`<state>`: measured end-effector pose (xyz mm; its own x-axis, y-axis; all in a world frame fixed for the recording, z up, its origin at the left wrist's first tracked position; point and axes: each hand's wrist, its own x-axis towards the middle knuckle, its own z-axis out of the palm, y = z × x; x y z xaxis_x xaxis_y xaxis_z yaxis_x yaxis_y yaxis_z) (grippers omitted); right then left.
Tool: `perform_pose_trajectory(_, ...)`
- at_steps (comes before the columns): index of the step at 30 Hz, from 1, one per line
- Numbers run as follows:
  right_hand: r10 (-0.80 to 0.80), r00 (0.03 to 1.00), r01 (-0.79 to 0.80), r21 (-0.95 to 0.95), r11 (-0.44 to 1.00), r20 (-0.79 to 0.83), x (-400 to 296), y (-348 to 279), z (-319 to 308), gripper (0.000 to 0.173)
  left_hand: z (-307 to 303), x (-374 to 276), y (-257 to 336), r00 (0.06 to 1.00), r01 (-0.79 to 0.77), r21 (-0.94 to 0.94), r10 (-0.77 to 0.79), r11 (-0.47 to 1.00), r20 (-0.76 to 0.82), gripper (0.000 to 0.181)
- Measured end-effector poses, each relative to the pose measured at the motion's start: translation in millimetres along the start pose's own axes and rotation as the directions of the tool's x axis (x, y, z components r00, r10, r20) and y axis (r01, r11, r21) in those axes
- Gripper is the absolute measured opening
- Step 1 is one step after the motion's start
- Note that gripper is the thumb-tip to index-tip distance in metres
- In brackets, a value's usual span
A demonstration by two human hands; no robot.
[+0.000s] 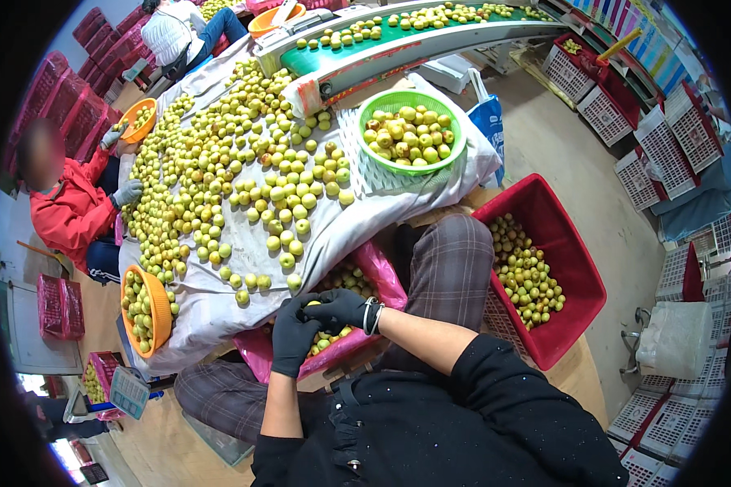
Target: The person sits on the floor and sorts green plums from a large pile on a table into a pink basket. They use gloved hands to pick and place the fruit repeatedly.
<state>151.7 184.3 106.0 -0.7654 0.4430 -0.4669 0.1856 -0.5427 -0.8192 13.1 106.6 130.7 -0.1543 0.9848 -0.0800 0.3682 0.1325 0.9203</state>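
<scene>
My gloved left hand (pixel 293 335) and gloved right hand (pixel 341 311) meet over my lap at the table's near edge. A small yellow-green fruit (pixel 312 302), which looks like a jujube, is gripped between their fingers; the gloves cover most of it. Below my hands, between my knees, stands a container with a pink plastic liner (pixel 390 286), holding more fruit (pixel 324 342). In front, many loose green and brownish fruits (pixel 286 189) spread over the cloth-covered table (pixel 335 237). A green plastic basket (pixel 457 143) of browner fruit rests at the table's right side.
Right of my knee stands a red-lined crate (pixel 575 292) partly filled with fruit. A green conveyor belt (pixel 341 52) carries fruit beyond the table. Orange baskets (pixel 161 313) sit along the left edge, near a co-worker in red (pixel 73 195). Stacked white crates (pixel 652 420) line the right.
</scene>
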Motion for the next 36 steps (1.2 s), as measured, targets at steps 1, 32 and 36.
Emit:
perform_pose_trajectory(1, -0.057, 0.998, 0.057, 0.067, 0.996, -0.007, -3, 5, 0, 0.031, 3, 1, 6, 0.999, 0.025, -0.06, -0.024, 0.998, 0.024, 0.039)
perform_pose_trajectory(32, -0.561, 0.646, -0.408, -0.855, 0.321, -0.518, -10, -144, -339, 0.046, 81, -45, -121, 0.956, -0.068, 0.656, -0.14, 0.752, 0.259, 0.026)
perform_pose_trajectory(36, -0.66, 0.544, -0.38, -0.854, 0.356, -0.517, -2, -138, -330, 0.038, 82, -42, -116, 0.962, -0.085, 0.653, -0.108, 0.752, 0.249, 0.025)
